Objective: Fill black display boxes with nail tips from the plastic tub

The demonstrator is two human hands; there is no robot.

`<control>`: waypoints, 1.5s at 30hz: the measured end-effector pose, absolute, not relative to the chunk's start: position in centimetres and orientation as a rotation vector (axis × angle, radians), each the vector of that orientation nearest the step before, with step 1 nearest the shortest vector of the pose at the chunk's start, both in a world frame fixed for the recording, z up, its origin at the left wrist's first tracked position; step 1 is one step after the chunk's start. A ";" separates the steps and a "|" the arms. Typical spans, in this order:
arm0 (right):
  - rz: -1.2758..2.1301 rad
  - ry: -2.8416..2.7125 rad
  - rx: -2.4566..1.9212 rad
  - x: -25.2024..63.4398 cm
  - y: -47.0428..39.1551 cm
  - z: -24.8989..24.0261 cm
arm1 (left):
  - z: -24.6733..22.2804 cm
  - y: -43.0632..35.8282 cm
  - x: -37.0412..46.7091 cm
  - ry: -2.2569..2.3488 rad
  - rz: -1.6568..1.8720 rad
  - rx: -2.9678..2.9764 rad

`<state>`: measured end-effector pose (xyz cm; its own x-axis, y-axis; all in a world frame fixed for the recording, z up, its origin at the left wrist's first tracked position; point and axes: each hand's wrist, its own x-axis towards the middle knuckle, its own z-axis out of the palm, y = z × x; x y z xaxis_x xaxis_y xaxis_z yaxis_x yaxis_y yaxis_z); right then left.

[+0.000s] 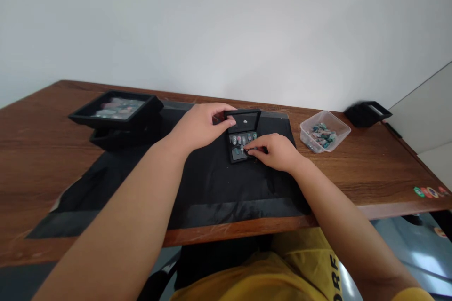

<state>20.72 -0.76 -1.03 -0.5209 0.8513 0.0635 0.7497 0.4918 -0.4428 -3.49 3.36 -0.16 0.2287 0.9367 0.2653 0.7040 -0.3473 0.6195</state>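
Observation:
A small black case (pixel 231 156) stands open on the black mat, its hinged lid (pixel 249 122) tilted up at the back. Several decorated press-on nails (pixel 239 140) lie in it, a row at the back and a few in front. My left hand (pixel 205 124) grips the lid's upper left edge between thumb and fingers. Over the front right of the case, my right hand (pixel 273 151) has thumb and index finger pinched at a small nail; the fingertips partly hide it. A small pale speck shows on the lid's inner face.
Black trays (pixel 116 110) with wrapped pieces are stacked at the left. A clear plastic tub (pixel 325 132) of loose nails stands right of the black mat (pixel 219 193). Farther right sits a black box (pixel 365 114); round stickers (pixel 431 192) mark the table's right corner.

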 end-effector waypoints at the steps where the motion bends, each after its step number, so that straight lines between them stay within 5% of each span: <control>1: 0.521 -2.474 -1.351 20.7 -0.8 -1.0 | -0.1 3.4 -3.5 1.515 0.863 2.140; 19: 0.349 -2.556 -1.514 19.1 -1.1 -0.1 | -0.4 3.6 -3.6 1.506 0.891 2.166; 45: 0.793 -2.281 -1.370 19.7 -0.2 -1.4 | -0.2 3.4 -3.5 1.513 0.864 2.172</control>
